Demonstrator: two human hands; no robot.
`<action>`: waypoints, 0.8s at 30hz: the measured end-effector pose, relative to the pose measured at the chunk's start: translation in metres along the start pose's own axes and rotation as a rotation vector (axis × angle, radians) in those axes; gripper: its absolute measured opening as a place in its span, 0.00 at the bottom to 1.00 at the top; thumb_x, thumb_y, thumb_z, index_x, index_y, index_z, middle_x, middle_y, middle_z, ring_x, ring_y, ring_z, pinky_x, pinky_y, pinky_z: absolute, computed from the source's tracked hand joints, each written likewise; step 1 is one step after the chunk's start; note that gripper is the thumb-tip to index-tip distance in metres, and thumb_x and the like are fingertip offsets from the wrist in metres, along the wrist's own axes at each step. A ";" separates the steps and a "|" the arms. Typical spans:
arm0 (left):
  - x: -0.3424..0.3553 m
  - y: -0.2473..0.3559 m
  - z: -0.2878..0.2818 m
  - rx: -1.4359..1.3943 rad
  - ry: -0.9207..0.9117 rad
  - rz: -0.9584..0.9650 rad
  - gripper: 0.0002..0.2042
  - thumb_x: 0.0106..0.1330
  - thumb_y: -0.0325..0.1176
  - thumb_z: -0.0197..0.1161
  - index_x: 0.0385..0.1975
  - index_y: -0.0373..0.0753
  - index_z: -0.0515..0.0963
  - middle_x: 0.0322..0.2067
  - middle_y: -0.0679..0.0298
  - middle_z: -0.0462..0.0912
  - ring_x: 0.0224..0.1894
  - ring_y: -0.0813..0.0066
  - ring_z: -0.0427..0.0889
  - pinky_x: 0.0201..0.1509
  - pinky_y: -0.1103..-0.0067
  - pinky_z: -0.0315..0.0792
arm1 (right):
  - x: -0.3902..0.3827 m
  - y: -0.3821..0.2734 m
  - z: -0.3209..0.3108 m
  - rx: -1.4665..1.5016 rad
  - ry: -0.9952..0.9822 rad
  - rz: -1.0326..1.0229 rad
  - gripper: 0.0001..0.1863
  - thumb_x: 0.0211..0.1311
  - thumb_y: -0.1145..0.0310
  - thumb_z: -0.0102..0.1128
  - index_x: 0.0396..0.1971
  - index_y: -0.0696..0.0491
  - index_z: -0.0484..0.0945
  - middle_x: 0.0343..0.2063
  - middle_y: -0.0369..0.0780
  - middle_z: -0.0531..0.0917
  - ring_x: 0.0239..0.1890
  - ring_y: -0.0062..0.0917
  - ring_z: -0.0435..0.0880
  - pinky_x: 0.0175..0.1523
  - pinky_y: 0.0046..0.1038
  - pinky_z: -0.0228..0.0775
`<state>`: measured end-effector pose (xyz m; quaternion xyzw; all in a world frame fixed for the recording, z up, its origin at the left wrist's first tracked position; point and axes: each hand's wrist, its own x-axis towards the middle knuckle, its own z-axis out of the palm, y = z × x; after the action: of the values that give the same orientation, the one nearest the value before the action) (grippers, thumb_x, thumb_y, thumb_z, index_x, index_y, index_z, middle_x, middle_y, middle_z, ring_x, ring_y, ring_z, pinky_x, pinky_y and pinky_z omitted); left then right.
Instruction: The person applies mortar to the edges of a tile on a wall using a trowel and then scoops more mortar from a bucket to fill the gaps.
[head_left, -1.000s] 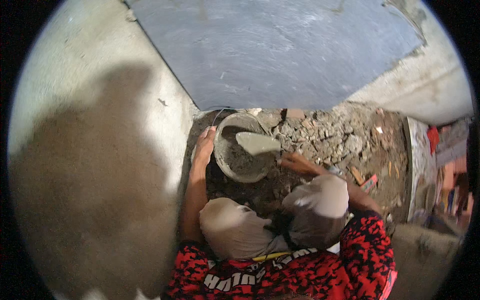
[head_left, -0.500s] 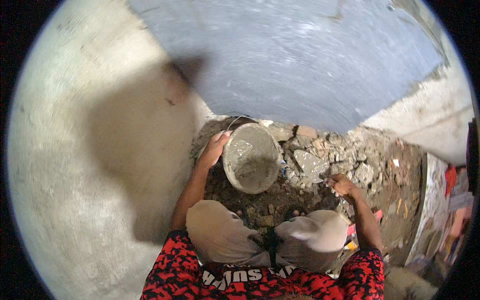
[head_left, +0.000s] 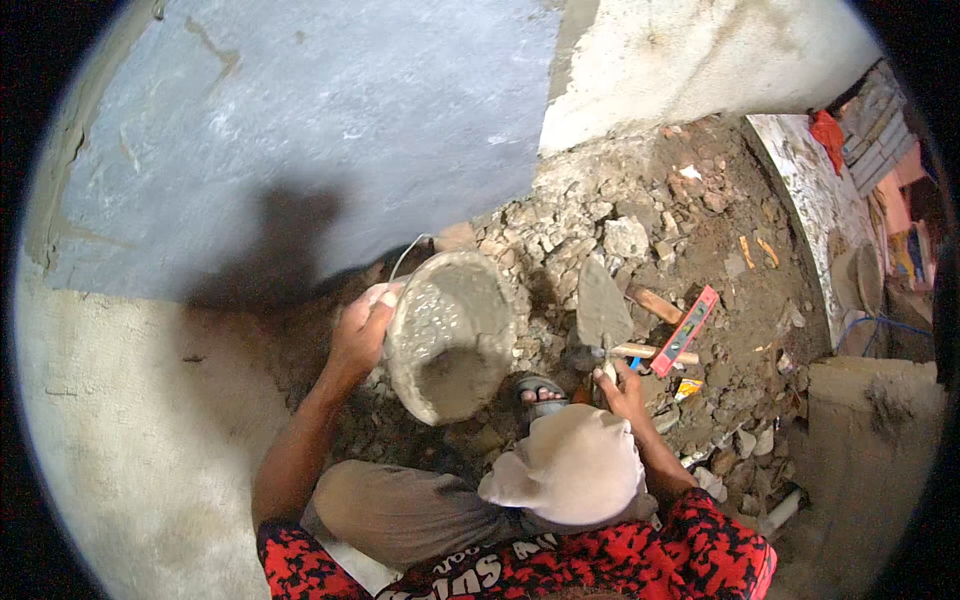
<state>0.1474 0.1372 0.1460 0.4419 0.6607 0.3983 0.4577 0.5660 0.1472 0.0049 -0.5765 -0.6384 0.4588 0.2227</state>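
Blue-grey wall (head_left: 370, 100) above rubble-strewn floor (head_left: 715, 230)

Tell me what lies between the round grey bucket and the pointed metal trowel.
In the head view, grey-brown rubble lies between bucket and trowel, a dark-sandalled foot nearer the knees.

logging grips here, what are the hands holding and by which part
The left hand holds the bucket by the left side of its rim; the right hand holds the trowel by its handle.

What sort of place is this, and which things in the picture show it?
Probably a building or renovation site: broken rubble lies around, a red spirit level is on the ground side, and the right hand holds a trowel near a grey-smeared bucket.
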 end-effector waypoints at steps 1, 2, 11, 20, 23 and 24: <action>0.008 0.011 0.008 0.004 -0.007 0.010 0.18 0.72 0.38 0.45 0.49 0.31 0.74 0.41 0.60 0.80 0.42 0.74 0.77 0.50 0.77 0.69 | 0.000 -0.020 -0.007 0.100 0.028 0.071 0.15 0.60 0.59 0.60 0.31 0.58 0.74 0.22 0.41 0.76 0.27 0.24 0.72 0.36 0.30 0.67; 0.016 0.027 0.026 -0.096 -0.033 0.038 0.18 0.73 0.39 0.45 0.50 0.31 0.74 0.41 0.61 0.80 0.43 0.75 0.76 0.50 0.78 0.69 | 0.002 -0.020 -0.011 0.124 0.113 0.006 0.15 0.61 0.60 0.59 0.32 0.58 0.74 0.23 0.41 0.76 0.28 0.24 0.72 0.36 0.30 0.67; 0.121 0.086 0.201 -0.567 -0.261 0.178 0.16 0.73 0.39 0.50 0.51 0.35 0.73 0.38 0.66 0.79 0.39 0.82 0.76 0.42 0.82 0.73 | -0.004 -0.023 -0.084 0.227 0.632 -0.090 0.16 0.65 0.65 0.52 0.48 0.59 0.72 0.34 0.35 0.76 0.35 0.19 0.74 0.38 0.21 0.67; 0.228 0.058 0.400 -0.780 0.004 0.321 0.22 0.73 0.48 0.45 0.53 0.36 0.71 0.38 0.62 0.75 0.36 0.75 0.73 0.44 0.77 0.68 | -0.041 -0.012 -0.119 0.274 0.740 0.027 0.24 0.65 0.64 0.53 0.57 0.62 0.67 0.46 0.40 0.74 0.44 0.25 0.73 0.48 0.27 0.65; 0.216 0.043 0.428 -0.759 -0.033 0.100 0.23 0.73 0.48 0.45 0.56 0.36 0.68 0.40 0.62 0.76 0.38 0.73 0.75 0.45 0.75 0.71 | -0.045 -0.025 -0.124 0.197 0.781 0.161 0.27 0.65 0.65 0.56 0.59 0.64 0.65 0.53 0.42 0.73 0.52 0.27 0.71 0.58 0.27 0.61; 0.207 0.042 0.430 -0.748 -0.066 0.019 0.23 0.73 0.48 0.45 0.56 0.36 0.68 0.41 0.62 0.76 0.39 0.73 0.75 0.47 0.74 0.71 | -0.048 -0.027 -0.124 0.226 0.765 0.167 0.27 0.64 0.65 0.56 0.59 0.64 0.65 0.53 0.42 0.73 0.52 0.27 0.72 0.58 0.28 0.62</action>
<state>0.5288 0.3986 0.0192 0.2630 0.4506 0.6019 0.6046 0.6639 0.1449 0.0992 -0.7273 -0.4062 0.2947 0.4681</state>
